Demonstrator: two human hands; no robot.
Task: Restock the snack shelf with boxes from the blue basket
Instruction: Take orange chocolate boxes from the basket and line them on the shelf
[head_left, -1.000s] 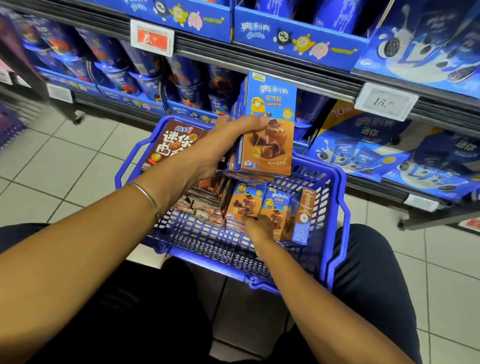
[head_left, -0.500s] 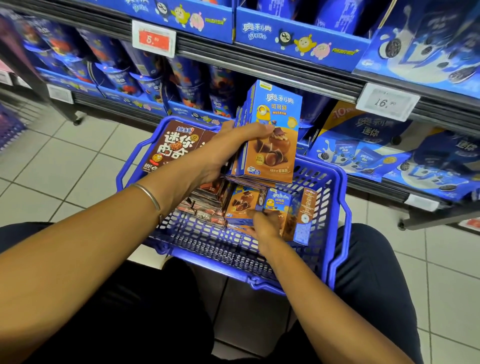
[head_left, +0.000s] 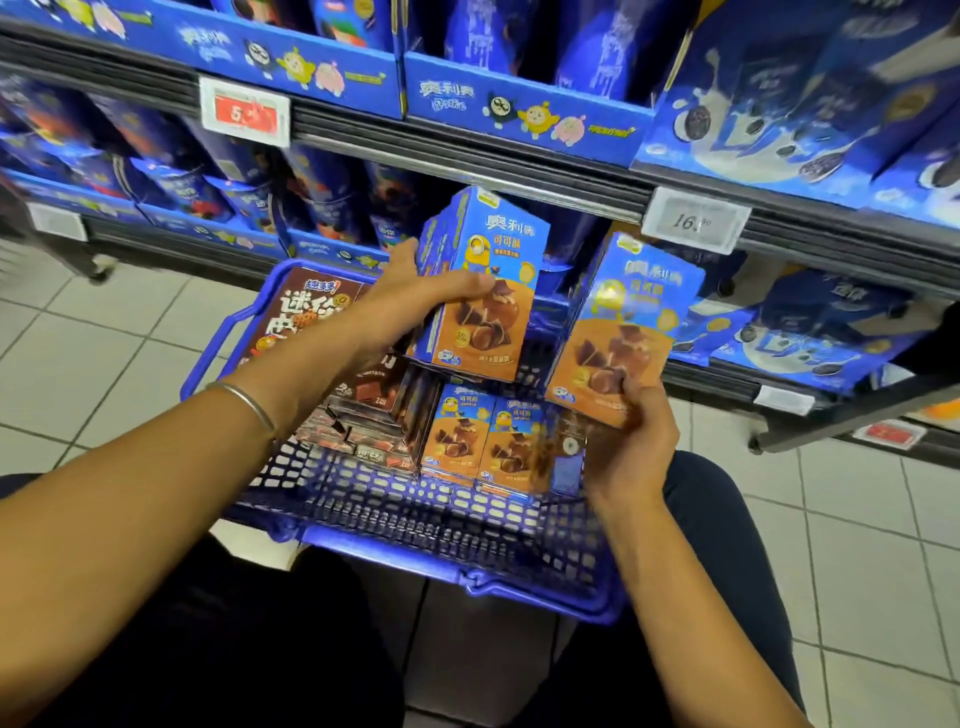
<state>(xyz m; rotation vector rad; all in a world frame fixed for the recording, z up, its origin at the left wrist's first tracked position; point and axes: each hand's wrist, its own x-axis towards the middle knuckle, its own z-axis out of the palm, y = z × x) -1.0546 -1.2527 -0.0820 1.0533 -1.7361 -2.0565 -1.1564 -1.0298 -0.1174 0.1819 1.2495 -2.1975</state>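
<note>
The head camera is looking down over a blue basket (head_left: 519, 597) that is sitting between the person's knees, in front of the snack shelf (head_left: 467, 166).

The left hand (head_left: 415, 306) is gripping a stack of boxes (head_left: 488, 291), blue at the top and orange below. The thumb is lying across the front face and the fingers are reaching round the far side. The stack is being held upright above the far part of the basket, just in front of the lower shelf. A thin bracelet (head_left: 244, 400) is sitting on the left wrist.

The right hand (head_left: 631, 441) is pinching a single box (head_left: 621, 332) of the same kind by its bottom edge, with the thumb on the front and the fingers behind. This box is tilting slightly over the basket's right rim, beside the stack but apart from it, and it is looking blurred.

Inside the basket, two boxes (head_left: 483, 436) of that kind are standing side by side, touching, next to the right hand. To their left a pile of brown boxes (head_left: 363, 415) is lying, and a big brown box (head_left: 306, 317) is leaning in the far left corner.

Blue packs (head_left: 171, 182) are filling the shelf rows. A red price tag (head_left: 244, 111) and a white price tag (head_left: 693, 221) are hanging from the shelf edge. Pale floor tiles (head_left: 78, 338) are showing on both sides of the basket.
</note>
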